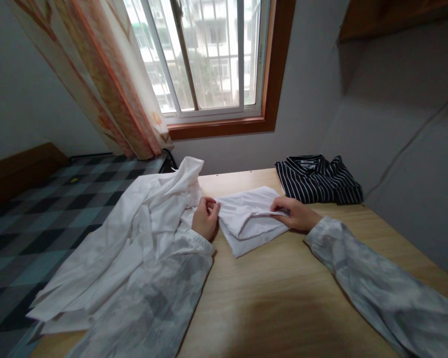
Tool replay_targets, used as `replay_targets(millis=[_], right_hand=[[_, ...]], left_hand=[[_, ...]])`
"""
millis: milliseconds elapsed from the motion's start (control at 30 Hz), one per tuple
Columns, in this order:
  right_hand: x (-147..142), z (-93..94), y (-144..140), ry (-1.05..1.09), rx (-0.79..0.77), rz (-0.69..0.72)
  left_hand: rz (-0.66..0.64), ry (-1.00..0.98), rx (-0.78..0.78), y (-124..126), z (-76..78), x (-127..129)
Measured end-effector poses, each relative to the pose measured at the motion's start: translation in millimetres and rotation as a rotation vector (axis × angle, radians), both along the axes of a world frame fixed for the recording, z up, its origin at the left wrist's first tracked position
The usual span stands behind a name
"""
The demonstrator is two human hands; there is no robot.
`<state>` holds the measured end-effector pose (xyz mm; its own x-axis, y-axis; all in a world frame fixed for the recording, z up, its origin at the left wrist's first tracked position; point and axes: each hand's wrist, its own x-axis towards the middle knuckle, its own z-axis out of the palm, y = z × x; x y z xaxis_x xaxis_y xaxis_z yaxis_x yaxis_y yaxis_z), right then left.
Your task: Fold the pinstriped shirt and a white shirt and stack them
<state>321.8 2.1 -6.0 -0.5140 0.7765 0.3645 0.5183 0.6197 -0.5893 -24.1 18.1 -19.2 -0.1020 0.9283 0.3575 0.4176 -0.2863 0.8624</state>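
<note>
A folded white shirt (pixel 242 214) lies on the wooden table, one layer turned over, with a button on its lower layer. At its right side my right hand (pixel 296 215) pinches the edge of the upper layer between thumb and fingers. My left hand (pixel 206 218) has its fingers curled at the shirt's left edge, thumb against the cloth; the fingertips are partly hidden. Just left of that hand, a loose white garment (pixel 145 228) lies crumpled, spread over the table's left side and hanging toward the bed.
A folded black shirt with white stripes (pixel 317 181) sits at the table's back right corner. To the left is a bed with a checked sheet (pixel 70 199). The wooden table (pixel 269 298) stands near a window (pixel 209 59) with a patterned curtain (pixel 108 74).
</note>
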Motion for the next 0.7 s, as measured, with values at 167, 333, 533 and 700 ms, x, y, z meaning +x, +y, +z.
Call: replay_targets(millis=[167,333,533,700], right_hand=[[12,-11.3,-1,-0.034,0.157,0.026],[15,-13.3,-4,-0.075,0.218,0.063],[14,-12.5,-4,-0.063,0.215,0.042],[14,-14.7,-2,-0.076,0.250,-0.045]], left_hand=[[0.009,0.047,-0.010,-2,2.5,1],[0.006,0.082,-0.017,-3,5.6,1],[0.010,0.058,-0.028,-8,1.9,4],[-0.064,-0.084,-0.154,-13,4.2,10]])
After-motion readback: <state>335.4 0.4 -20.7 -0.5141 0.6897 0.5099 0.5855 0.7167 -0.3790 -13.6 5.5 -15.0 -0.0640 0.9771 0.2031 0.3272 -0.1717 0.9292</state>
